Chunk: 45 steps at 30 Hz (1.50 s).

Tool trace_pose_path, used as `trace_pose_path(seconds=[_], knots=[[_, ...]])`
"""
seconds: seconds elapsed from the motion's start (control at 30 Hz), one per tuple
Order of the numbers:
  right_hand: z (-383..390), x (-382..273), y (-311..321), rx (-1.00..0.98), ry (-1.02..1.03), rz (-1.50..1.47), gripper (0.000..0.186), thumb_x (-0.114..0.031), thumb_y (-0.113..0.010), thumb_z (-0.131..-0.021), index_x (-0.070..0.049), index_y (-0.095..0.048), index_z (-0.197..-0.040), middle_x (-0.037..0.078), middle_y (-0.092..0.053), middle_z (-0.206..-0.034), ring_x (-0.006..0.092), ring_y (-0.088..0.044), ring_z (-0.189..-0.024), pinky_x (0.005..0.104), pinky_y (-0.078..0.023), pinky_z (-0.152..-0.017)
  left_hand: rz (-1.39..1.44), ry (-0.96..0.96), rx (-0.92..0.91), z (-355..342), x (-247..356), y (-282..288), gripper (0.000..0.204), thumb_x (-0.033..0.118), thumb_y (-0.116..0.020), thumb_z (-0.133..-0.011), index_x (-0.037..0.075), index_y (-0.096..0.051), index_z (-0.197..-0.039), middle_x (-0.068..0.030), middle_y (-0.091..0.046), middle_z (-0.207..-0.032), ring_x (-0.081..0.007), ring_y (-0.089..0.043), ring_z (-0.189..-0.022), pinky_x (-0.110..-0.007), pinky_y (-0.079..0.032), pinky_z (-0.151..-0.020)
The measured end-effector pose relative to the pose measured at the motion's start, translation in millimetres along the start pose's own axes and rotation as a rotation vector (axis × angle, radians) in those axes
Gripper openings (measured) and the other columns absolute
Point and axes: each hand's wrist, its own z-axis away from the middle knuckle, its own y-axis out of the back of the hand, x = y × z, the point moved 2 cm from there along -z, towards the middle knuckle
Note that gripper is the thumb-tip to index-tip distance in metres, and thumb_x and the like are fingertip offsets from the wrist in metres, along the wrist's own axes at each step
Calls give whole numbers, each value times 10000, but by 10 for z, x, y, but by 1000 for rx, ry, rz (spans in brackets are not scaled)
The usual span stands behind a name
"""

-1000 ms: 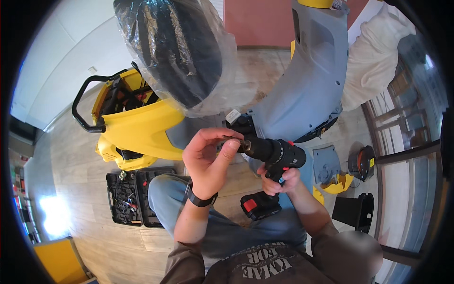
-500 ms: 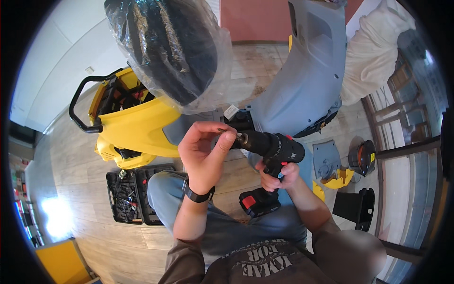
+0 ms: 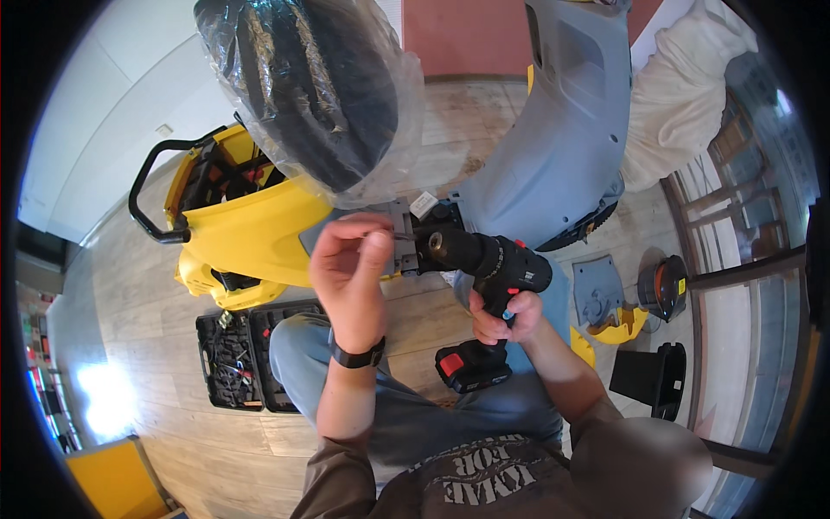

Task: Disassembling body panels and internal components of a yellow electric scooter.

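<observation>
In my right hand (image 3: 508,318) is a black cordless drill (image 3: 497,264), gripped by its handle, with a red-marked battery at the bottom. Its chuck points up and to the left, and no bit shows in its tip. My left hand (image 3: 353,277), with a dark band on the wrist, is raised just left of the chuck, apart from it. Thumb and fingertips are pinched on a small thin dark piece, perhaps a drill bit. Beyond the hands stands a yellow and grey electric scooter (image 3: 259,227), with its grey front shield (image 3: 553,130) on the right.
A plastic-wrapped dark seat (image 3: 346,112) rises over the scooter. An open black tool case (image 3: 232,362) lies on the floor at left. On the right are a grey panel (image 3: 596,290), yellow pieces (image 3: 621,329), a black bin-like part (image 3: 640,381) and a draped white cloth (image 3: 683,95).
My left hand has drawn back left from the drill's chuck, carrying the thin dark piece. The drill stays in my right hand, nearly in place, its chuck end now uncovered.
</observation>
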Motion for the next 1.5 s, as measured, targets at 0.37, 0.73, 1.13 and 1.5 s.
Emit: trace_pose_path(seconds=[0.37, 0.73, 1.13, 1.5], knots=[[-19, 11, 42, -7, -13, -12, 444, -280, -654, -668, -17, -508, -993, 38, -503, -598, 133, -441, -444, 315, -414, -542, 62, -104, 136, -11, 155, 178, 87, 86, -578, -929, 16, -553, -974, -100, -579, -1024, -141, -535, -886, -282, -437, -813], [2, 29, 56, -19, -42, 6, 568, -281, -624, -674, 43, -511, -1127, 47, -519, -609, 138, -464, -467, 315, -398, -539, 86, 15, -22, -2, 78, -16, 116, 12, -679, -849, 6, -596, -929, -73, -622, -987, -100, -550, -844, -234, -447, -749], [12, 12, 46, 27, -46, 32, 603, -302, -629, -659, 52, -505, -1131, 47, -507, -604, 133, -445, -458, 313, -388, -530, 74, 94, -92, -27, 33, -10, 139, 1, -705, -821, 3, -582, -886, -79, -619, -940, -128, -569, -862, -260, -460, -790], [15, 9, 12, 15, -30, 40, 606, -292, -629, -664, 59, -506, -1143, 54, -511, -599, 136, -451, -466, 317, -386, -535, 121, 253, -66, 21, -46, -107, 109, 4, -674, -847, 10, -576, -896, -53, -614, -945, -106, -570, -854, -252, -476, -775]])
